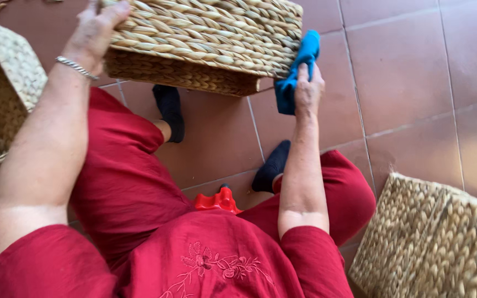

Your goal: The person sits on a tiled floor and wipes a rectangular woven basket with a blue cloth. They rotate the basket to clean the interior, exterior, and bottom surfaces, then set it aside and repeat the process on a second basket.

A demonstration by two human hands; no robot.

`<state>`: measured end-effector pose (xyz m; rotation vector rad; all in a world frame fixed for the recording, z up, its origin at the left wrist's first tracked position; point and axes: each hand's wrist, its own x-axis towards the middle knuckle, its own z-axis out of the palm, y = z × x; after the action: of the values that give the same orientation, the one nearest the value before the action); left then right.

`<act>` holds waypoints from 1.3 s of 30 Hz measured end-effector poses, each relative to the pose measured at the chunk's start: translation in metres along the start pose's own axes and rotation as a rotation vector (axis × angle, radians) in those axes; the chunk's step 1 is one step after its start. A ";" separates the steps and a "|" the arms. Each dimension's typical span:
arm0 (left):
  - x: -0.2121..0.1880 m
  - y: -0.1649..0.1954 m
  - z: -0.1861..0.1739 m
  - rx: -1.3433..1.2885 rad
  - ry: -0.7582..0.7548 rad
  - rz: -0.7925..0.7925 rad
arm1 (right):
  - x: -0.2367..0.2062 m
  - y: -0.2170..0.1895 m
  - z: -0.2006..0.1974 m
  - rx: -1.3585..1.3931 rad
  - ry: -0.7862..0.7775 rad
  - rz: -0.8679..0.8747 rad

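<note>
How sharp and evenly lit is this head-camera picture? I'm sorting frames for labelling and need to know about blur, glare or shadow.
Head view: mostly sharp, the weave of the held woven straw basket reads clearly; slight softness on the left hand and on the right hand pressing the blue cloth; soft daylight, a pale sheen on the terracotta floor tiles at right; shadow lies under the basket.
</note>
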<state>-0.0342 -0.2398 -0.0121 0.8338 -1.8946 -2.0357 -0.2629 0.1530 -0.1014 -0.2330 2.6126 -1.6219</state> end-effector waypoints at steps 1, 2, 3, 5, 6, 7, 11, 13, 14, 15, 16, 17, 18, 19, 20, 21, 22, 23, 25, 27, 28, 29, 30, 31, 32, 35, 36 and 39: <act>0.002 -0.001 -0.001 0.045 0.023 0.029 | 0.005 0.001 0.000 0.099 -0.031 0.078; 0.004 -0.001 -0.002 0.092 0.057 0.056 | 0.010 0.002 0.000 0.241 -0.042 0.149; 0.008 -0.002 -0.003 0.073 0.067 0.054 | 0.014 0.002 0.001 0.383 -0.066 0.225; 0.016 -0.001 -0.009 0.098 0.158 -0.039 | 0.019 0.002 0.006 0.717 -0.221 0.385; 0.021 0.000 -0.011 0.056 0.170 -0.073 | 0.021 0.001 0.009 0.700 -0.268 0.396; 0.025 0.001 -0.013 0.176 0.244 -0.131 | 0.021 0.001 0.011 0.721 -0.344 0.371; 0.034 0.005 -0.020 0.113 0.208 -0.064 | 0.016 0.003 0.019 0.535 -0.337 0.489; 0.036 0.005 -0.023 0.134 0.242 -0.091 | 0.013 0.006 0.020 0.590 -0.392 0.485; 0.036 0.006 -0.023 0.141 0.248 -0.105 | 0.012 0.009 0.020 0.615 -0.408 0.484; 0.036 0.007 -0.024 0.181 0.264 -0.121 | 0.012 0.011 0.019 0.623 -0.413 0.481; 0.035 0.007 -0.025 0.221 0.281 -0.136 | 0.011 0.015 0.020 0.633 -0.417 0.479; 0.035 0.008 -0.026 0.261 0.295 -0.153 | 0.011 0.018 0.020 0.641 -0.420 0.479; 0.035 0.008 -0.027 0.264 0.297 -0.162 | 0.010 0.022 0.021 0.598 -0.442 0.469; 0.034 0.008 -0.029 0.269 0.300 -0.167 | 0.009 0.026 0.023 0.557 -0.465 0.458; 0.034 0.008 -0.031 0.276 0.304 -0.169 | 0.008 0.030 0.026 0.519 -0.488 0.443; 0.035 0.007 -0.033 0.338 0.333 -0.198 | 0.006 0.034 0.029 0.425 -0.511 0.458; 0.035 0.005 -0.036 0.399 0.362 -0.228 | 0.005 0.037 0.032 0.330 -0.534 0.473; 0.035 0.002 -0.039 0.462 0.390 -0.256 | 0.003 0.037 0.036 0.236 -0.555 0.486; 0.036 -0.006 -0.047 0.475 0.384 -0.299 | 0.004 0.039 0.041 0.227 -0.465 0.548; 0.036 -0.017 -0.056 0.448 0.358 -0.342 | 0.009 0.039 0.043 0.335 -0.397 0.524; 0.036 -0.022 -0.061 0.414 0.333 -0.360 | 0.012 0.037 0.044 0.446 -0.371 0.467; 0.035 -0.028 -0.064 0.377 0.305 -0.378 | 0.016 0.034 0.044 0.554 -0.343 0.408; 0.033 -0.031 -0.067 0.323 0.278 -0.355 | 0.019 0.032 0.045 0.598 -0.370 0.440; 0.031 -0.034 -0.070 0.271 0.252 -0.326 | 0.023 0.028 0.046 0.647 -0.396 0.469; 0.031 -0.037 -0.072 0.222 0.229 -0.294 | 0.025 0.026 0.048 0.699 -0.423 0.496; 0.030 -0.038 -0.074 0.323 0.277 -0.288 | 0.028 0.023 0.057 0.625 -0.444 0.351; 0.029 -0.036 -0.073 0.251 0.256 -0.280 | 0.028 0.023 0.059 0.635 -0.439 0.351; 0.029 -0.029 -0.069 0.112 0.184 -0.221 | 0.028 0.024 0.058 0.692 -0.427 0.349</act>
<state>-0.0136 -0.3085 -0.0469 1.2627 -1.8995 -1.9062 -0.2856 0.1078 -0.1473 -0.0633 1.5707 -1.9446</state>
